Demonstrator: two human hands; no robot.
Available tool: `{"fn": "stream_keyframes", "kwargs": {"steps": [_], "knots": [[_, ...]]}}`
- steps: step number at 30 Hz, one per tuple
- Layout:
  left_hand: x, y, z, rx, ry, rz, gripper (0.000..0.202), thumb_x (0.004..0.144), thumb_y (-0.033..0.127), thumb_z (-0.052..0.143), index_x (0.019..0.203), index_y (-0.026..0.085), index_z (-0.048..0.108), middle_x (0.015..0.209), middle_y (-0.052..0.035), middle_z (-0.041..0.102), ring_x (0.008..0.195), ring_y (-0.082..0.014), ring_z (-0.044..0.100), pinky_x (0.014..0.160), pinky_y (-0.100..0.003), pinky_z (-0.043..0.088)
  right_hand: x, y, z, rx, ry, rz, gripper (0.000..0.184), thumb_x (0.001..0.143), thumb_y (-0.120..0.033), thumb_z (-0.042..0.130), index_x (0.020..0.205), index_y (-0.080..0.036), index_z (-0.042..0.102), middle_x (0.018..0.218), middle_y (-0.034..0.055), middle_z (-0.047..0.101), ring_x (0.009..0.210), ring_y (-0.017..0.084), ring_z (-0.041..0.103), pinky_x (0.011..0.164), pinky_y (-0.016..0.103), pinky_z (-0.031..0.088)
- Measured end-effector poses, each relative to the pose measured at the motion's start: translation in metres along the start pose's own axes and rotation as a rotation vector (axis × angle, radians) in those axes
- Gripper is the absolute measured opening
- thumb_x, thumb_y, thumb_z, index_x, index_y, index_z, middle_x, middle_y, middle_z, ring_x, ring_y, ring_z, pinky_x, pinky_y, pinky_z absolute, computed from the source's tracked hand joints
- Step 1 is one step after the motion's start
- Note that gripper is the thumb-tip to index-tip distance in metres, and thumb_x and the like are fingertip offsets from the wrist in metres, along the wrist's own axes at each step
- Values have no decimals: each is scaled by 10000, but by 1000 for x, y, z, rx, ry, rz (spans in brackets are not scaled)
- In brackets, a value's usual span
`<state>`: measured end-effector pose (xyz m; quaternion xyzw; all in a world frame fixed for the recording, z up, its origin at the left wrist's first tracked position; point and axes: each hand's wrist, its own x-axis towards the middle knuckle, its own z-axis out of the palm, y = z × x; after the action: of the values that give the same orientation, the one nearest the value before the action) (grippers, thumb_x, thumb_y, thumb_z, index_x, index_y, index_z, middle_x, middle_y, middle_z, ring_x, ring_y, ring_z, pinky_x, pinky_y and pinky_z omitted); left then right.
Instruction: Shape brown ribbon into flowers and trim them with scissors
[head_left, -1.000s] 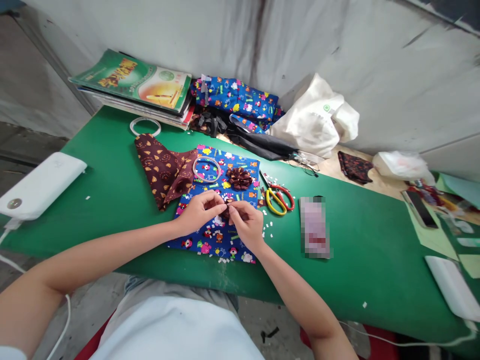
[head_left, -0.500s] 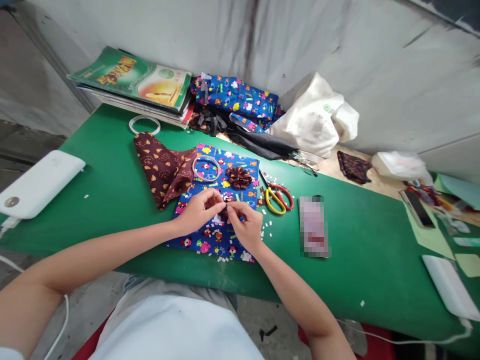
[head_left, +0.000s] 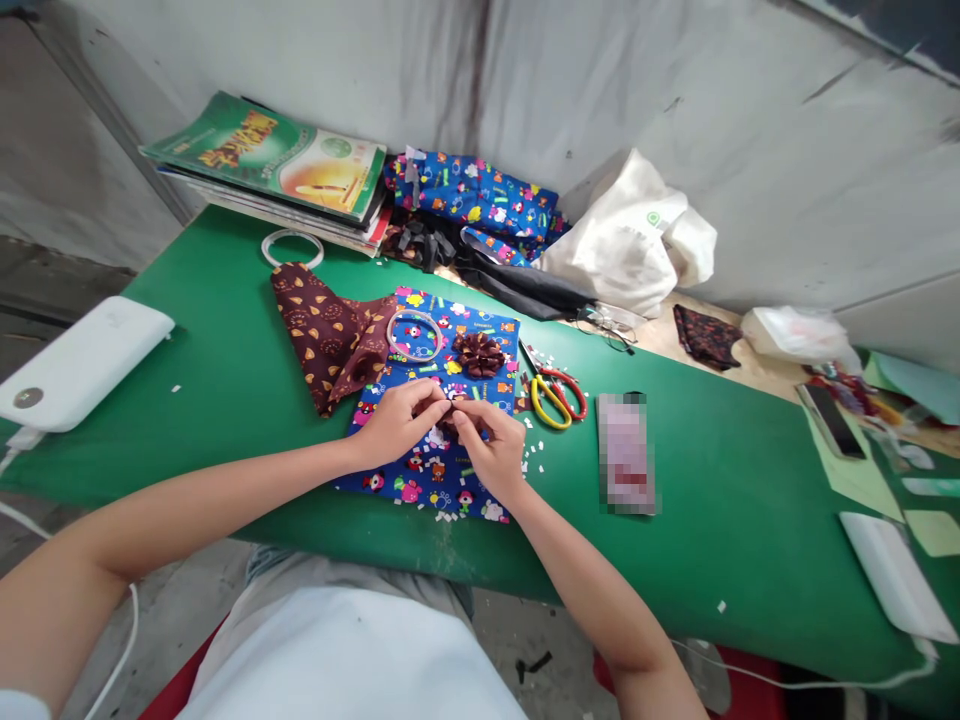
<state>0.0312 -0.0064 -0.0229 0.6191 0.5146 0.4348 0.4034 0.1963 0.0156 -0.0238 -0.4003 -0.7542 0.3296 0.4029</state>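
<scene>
My left hand (head_left: 399, 424) and my right hand (head_left: 496, 444) meet fingertip to fingertip over a blue cartoon-print cloth (head_left: 442, 492). Both are closed in a pinch on a small piece of dark brown fabric (head_left: 448, 428), mostly hidden by the fingers. Just beyond them lies a gathered brown fabric flower (head_left: 480, 354). A clear ring (head_left: 415, 358) rests at the cloth's upper left, beside a folded brown patterned cloth (head_left: 319, 340). To the right of my hands lie scissors (head_left: 551, 402) with one yellow and one red handle, among tiny white scraps.
On the green table (head_left: 720, 470) a white power bank (head_left: 86, 365) lies at the left and a pixelated packet (head_left: 625, 455) at the right. Along the wall are stacked books (head_left: 270, 160), blue printed fabric (head_left: 469, 190) and a white bag (head_left: 630, 235). Another white device (head_left: 896, 575) sits far right.
My hands stay pinched together in almost the same spot, with only slight finger movement. The view has shifted very slightly.
</scene>
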Motion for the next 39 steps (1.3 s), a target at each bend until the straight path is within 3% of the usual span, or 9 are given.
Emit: {"fn": "stream_keyframes", "kwargs": {"steps": [5,11,15,21,24,27,31,35,39], "knots": [[-1,1,0,35,-1,18,192,889,243,491,717,163,521,693,23,514,637,-94,451,598,-222,352,-1,0,0,3,-17,0,125,866,-286,562,865,-192,644,649,-10,627,485,89,522,471,228,430],[-3,3,0,112,-41,114,200,905,237,474,723,169,518,709,13,530,699,-113,474,665,-237,372,-1,-3,2,-174,42,-102,144,874,-252,546,741,-201,567,597,-32,544,487,84,451,486,234,377],[-3,4,-1,126,-59,146,195,912,246,459,748,169,532,724,4,531,713,-121,480,674,-247,375,-3,-1,1,-230,47,-150,146,895,-211,499,753,-201,534,640,-20,551,542,100,471,532,246,384],[-4,4,-1,106,-89,155,151,879,236,496,744,177,524,708,11,522,684,-118,466,652,-243,373,-2,3,-3,-174,40,-102,173,902,-261,501,749,-204,559,661,-3,579,582,120,503,582,270,410],[-3,3,-5,161,-50,176,149,880,228,480,744,182,518,713,7,526,695,-125,475,662,-248,378,5,7,-10,-92,6,-63,188,914,-307,474,841,-204,613,663,-2,587,581,123,521,580,273,422],[0,0,-10,324,29,251,163,891,221,444,753,179,520,755,-18,549,753,-150,487,731,-286,389,18,17,-26,-42,116,1,213,915,-340,446,939,-198,603,656,-15,562,567,122,516,540,260,404],[4,-4,-16,652,29,229,214,911,258,415,782,169,561,839,-59,601,841,-204,493,786,-365,349,38,38,-58,-408,202,112,142,850,-248,473,850,-189,602,725,14,598,621,142,507,617,286,406],[6,-6,-18,824,-3,211,252,918,354,433,878,167,597,937,-83,621,917,-243,508,805,-405,325,45,64,-79,-855,92,276,189,759,-185,486,923,-144,570,923,123,607,858,248,512,778,377,400],[11,-6,-25,857,80,262,241,918,277,410,1010,148,591,1026,-115,615,969,-261,511,825,-404,352,39,85,-83,-1050,-1,387,263,754,-222,494,977,-87,534,938,180,559,847,280,483,775,410,377]]}}
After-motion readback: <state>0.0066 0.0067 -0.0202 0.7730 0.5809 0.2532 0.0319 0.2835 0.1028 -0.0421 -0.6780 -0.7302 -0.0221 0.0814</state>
